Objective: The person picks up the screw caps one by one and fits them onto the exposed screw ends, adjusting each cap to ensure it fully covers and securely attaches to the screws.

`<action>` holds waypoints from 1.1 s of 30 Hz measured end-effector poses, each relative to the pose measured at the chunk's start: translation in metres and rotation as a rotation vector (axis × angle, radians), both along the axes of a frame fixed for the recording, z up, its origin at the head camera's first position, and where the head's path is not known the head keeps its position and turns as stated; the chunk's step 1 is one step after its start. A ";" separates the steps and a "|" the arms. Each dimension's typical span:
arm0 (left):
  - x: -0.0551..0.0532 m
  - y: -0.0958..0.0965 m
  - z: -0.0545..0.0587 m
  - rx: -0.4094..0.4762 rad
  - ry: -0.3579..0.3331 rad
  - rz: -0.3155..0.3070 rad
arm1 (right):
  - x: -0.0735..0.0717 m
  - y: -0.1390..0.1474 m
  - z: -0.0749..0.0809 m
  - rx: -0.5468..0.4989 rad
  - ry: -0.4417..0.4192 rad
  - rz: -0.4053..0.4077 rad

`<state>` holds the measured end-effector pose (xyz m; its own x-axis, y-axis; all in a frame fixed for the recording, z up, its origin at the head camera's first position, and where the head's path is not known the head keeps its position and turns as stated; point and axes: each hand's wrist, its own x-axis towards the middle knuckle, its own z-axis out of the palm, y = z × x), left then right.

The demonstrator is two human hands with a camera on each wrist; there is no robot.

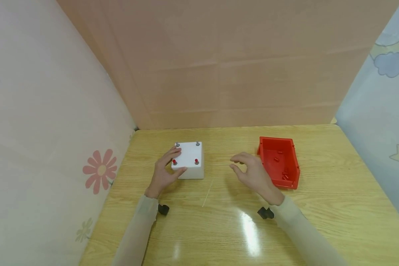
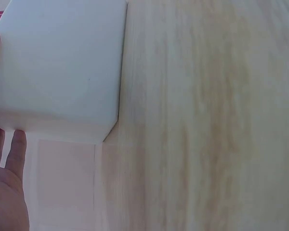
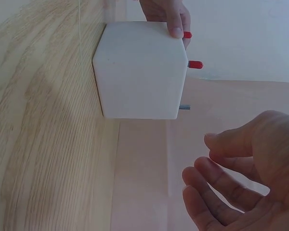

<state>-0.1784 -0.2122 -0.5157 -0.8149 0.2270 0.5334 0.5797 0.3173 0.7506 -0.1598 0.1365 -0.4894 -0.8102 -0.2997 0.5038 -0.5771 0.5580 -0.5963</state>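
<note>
A white box [image 1: 191, 155] with upright threaded studs stands on the table at left. Its two near studs wear red caps [image 1: 196, 161]; the two far studs [image 1: 197, 143] are bare metal. My left hand [image 1: 163, 173] holds the box at its left side, thumb at the near top edge and fingers spread over the left part. To the right of the box, my right hand [image 1: 252, 173] hovers over the table with thumb and fingers loosely bent and a gap between them. In the right wrist view, nothing shows between the right hand's fingertips [image 3: 209, 166].
A red bin [image 1: 275, 142] sits right of my right hand, with several small red caps [image 1: 276, 159] inside. A tan panel [image 1: 219, 74] rises behind the table [image 1: 326, 207], and pale printed sheets [image 1: 46, 129] flank it. A thin line runs across the tabletop between the hands.
</note>
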 end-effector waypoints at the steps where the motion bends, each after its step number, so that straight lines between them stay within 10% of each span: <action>1: 0.000 0.000 0.000 -0.002 0.000 0.001 | 0.000 0.001 0.000 0.003 0.002 -0.001; 22: -0.002 -0.001 -0.002 0.011 -0.003 -0.011 | 0.007 0.025 -0.001 0.062 -0.025 -0.067; 33: -0.017 -0.012 -0.027 -0.022 -0.009 -0.004 | 0.010 0.040 -0.006 0.076 -0.035 -0.073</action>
<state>-0.1949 -0.2240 -0.5428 -0.8185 0.2421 0.5210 0.5744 0.3313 0.7485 -0.1498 0.1770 -0.4955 -0.8479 -0.2751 0.4532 -0.5129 0.6420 -0.5699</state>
